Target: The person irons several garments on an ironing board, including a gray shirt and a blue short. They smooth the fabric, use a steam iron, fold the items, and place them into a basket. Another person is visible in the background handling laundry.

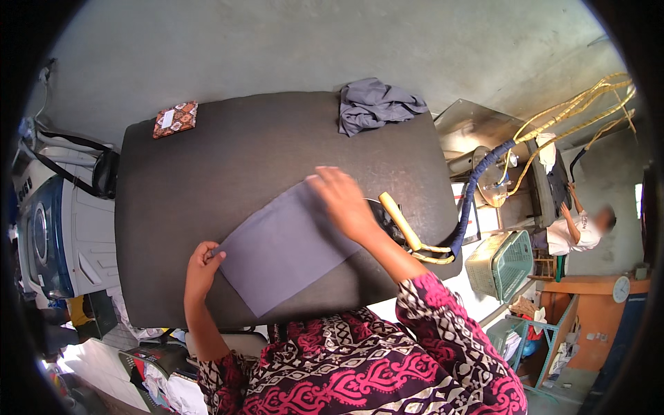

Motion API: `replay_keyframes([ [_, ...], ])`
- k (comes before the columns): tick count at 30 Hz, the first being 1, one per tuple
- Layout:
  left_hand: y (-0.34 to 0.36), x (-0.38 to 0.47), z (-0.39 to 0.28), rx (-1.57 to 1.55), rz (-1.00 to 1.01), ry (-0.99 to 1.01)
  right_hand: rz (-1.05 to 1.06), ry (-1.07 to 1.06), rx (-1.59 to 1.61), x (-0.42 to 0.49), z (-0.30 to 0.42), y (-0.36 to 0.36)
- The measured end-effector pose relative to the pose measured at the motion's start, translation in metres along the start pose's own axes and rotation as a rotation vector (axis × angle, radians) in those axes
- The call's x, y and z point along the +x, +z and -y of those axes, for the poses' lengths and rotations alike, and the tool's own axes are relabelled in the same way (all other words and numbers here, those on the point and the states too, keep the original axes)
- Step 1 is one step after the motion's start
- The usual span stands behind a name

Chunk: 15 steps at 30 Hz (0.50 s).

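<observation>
A folded grey-purple cloth (285, 249) lies slantwise across a dark padded ironing table (233, 161). My left hand (204, 267) pinches its left corner between thumb and fingers. Over the cloth's far right part, my right hand (342, 202) is stretched out flat and slightly blurred, with nothing in its grasp; whether the palm touches the fabric I cannot tell. Just right of that hand rests an iron with a pale yellow handle (399, 220), its body partly hidden by my hand and wrist. A yellow-and-blue wrapped hose (477, 176) runs from it.
A crumpled grey cloth (378, 104) and a patterned notebook (175, 119) lie along the table's far edge. Green plastic baskets (500, 264) stand right, below a metal boiler (487, 176). Another person (576, 231) works at a farther table. A washing machine (57, 233) stands left.
</observation>
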<state>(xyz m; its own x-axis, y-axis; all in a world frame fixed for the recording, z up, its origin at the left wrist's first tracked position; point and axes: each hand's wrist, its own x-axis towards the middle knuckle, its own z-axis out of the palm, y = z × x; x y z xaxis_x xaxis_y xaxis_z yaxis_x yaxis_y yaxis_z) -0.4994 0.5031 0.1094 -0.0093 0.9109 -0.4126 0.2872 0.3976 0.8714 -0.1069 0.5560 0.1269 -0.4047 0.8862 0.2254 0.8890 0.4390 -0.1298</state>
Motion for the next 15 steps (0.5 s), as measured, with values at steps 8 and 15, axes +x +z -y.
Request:
replay_keyframes([
  [8, -0.049, -0.057, -0.079, -0.088, -0.052, 0.214, 0.657, -0.206, 0.294, 0.118, -0.007, -0.025],
  [15, -0.07, -0.107, -0.06, 0.169, -0.228, 0.508, 0.22, -0.24, 0.775, 0.043, -0.01, -0.099],
])
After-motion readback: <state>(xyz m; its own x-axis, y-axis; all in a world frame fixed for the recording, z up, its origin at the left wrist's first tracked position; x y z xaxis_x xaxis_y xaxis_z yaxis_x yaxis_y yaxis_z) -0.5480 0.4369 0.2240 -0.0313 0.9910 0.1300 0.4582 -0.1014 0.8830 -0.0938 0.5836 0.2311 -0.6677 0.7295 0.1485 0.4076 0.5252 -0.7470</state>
